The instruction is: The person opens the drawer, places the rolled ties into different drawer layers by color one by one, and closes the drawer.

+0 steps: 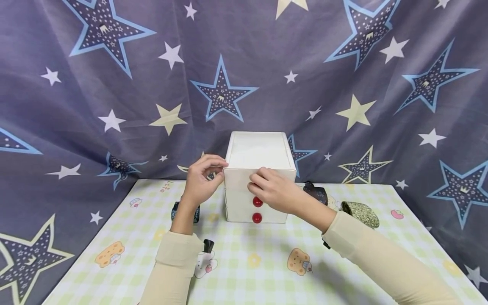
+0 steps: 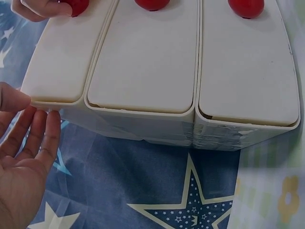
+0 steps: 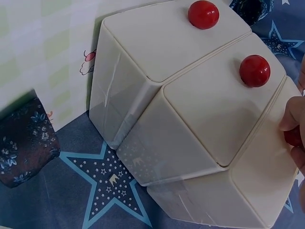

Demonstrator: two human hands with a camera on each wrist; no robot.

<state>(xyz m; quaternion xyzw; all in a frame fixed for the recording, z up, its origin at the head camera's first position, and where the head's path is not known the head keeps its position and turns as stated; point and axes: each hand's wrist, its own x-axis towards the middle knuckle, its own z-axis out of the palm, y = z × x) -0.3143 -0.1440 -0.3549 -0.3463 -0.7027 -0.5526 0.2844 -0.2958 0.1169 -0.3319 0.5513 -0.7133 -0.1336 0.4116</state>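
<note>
A white cabinet [image 1: 263, 150] with three stacked drawers stands at the table's back, each drawer front bearing a round red knob [image 3: 255, 70]. My right hand [image 1: 275, 190] pinches the top drawer's red knob [image 2: 78, 5], hiding it in the head view. At the cabinet's upper left front corner, my left hand [image 1: 203, 176] touches it. The left wrist view has the left thumb [image 2: 14, 98] at the front edge and the fingertips [image 2: 53, 119] against the side, fairly straight. All three drawers look pushed in.
A dark floral fabric piece [image 1: 315, 192] and a green speckled tube-shaped piece [image 1: 360, 213] lie right of the cabinet. A dark blue patterned piece [image 1: 196, 215] is partly behind my left wrist. A checkered cloth [image 1: 133, 228] covers the table; a starry curtain [image 1: 152, 84] hangs behind.
</note>
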